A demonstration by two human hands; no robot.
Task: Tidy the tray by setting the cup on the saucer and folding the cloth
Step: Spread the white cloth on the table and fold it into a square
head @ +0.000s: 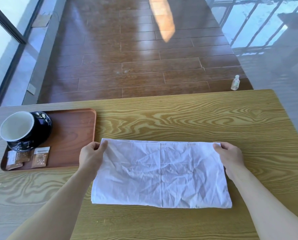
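A wrinkled white cloth (162, 174) lies flat on the wooden table, folded into a wide rectangle. My left hand (91, 156) pinches its far left corner. My right hand (229, 157) pinches its far right corner. At the left, a brown tray (72, 135) holds a black cup (18, 129) with a white inside. The cup stands on a black saucer (41, 125), whose near side is hidden behind the cup.
Several brown and white sachets (28, 157) lie on the tray's near left corner. The table (196, 118) ends just beyond the tray. A small clear bottle (235, 82) stands on the wooden floor past the far right edge.
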